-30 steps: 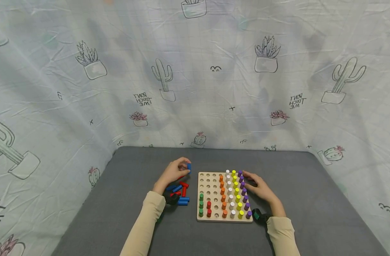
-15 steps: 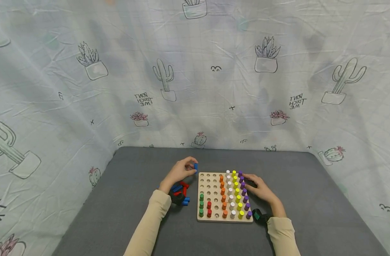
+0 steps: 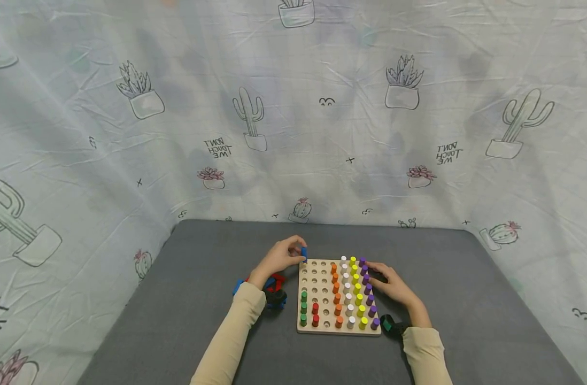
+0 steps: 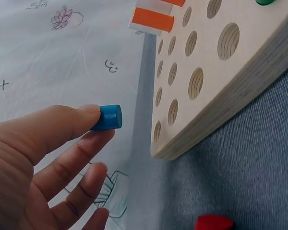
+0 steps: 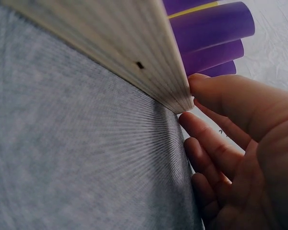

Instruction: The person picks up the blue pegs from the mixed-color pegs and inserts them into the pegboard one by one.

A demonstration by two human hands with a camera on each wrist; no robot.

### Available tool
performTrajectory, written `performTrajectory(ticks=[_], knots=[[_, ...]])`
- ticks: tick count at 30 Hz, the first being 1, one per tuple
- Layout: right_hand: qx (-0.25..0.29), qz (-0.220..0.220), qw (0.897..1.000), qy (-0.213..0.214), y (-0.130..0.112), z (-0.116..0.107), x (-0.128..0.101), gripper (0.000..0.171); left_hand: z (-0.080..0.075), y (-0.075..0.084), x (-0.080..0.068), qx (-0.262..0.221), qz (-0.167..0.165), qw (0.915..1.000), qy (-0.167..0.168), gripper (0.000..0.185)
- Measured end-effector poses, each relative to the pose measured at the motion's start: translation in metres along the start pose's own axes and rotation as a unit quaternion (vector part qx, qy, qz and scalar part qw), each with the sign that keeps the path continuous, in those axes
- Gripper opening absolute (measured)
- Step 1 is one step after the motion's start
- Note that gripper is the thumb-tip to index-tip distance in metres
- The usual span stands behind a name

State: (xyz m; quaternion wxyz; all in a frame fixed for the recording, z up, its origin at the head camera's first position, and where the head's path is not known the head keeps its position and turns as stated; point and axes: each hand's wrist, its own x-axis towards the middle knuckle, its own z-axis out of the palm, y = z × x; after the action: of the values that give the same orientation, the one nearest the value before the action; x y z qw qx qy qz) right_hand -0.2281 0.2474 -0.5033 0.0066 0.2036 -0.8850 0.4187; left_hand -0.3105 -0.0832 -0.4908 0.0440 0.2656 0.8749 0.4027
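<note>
My left hand (image 3: 280, 258) pinches a blue peg (image 4: 110, 118) between thumb and index finger. In the head view the peg stands upright over the far left corner of the wooden pegboard (image 3: 317, 330). Its lower end is too small to tell whether it sits in a hole. Purple, yellow, white and orange pegs fill columns on the board's right side; green pegs (image 3: 303, 307) and red pegs (image 3: 315, 314) stand at the near left. My right hand (image 3: 393, 284) rests against the board's right edge, its thumb touching the rim beside the purple pegs (image 5: 213, 28).
Loose red pegs (image 3: 278, 278) and blue pegs (image 3: 237, 287) lie left of the board, partly hidden by the left wrist. A grey cloth (image 3: 466, 299) covers the table. Behind it hangs a pale curtain (image 3: 293, 133) printed with potted cacti.
My left hand has carried the blue peg rightward from above the table to the board's far left corner. The right hand has stayed at the board's right edge.
</note>
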Motion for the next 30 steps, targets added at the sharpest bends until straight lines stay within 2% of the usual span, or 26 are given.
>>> performTrajectory(ticks=[9, 18, 24, 30], knots=[[0.003, -0.014, 1.0, 0.006, 0.005, 0.001, 0.001, 0.043, 0.009, 0.004, 0.007, -0.007, 0.018, 0.9997, -0.016, 0.03], [-0.02, -0.012, 1.0, 0.013, 0.041, 0.01, 0.005, 0.044, 0.018, 0.009, 0.016, -0.006, 0.02, 0.9995, -0.026, 0.03], [-0.004, -0.024, 1.0, 0.016, 0.045, 0.011, 0.007, 0.045, 0.023, 0.012, 0.022, -0.005, 0.028, 0.9991, -0.032, 0.03], [-0.006, -0.013, 1.0, 0.013, 0.046, 0.011, 0.005, 0.045, 0.029, 0.013, 0.025, 0.003, 0.03, 0.9986, -0.044, 0.03]])
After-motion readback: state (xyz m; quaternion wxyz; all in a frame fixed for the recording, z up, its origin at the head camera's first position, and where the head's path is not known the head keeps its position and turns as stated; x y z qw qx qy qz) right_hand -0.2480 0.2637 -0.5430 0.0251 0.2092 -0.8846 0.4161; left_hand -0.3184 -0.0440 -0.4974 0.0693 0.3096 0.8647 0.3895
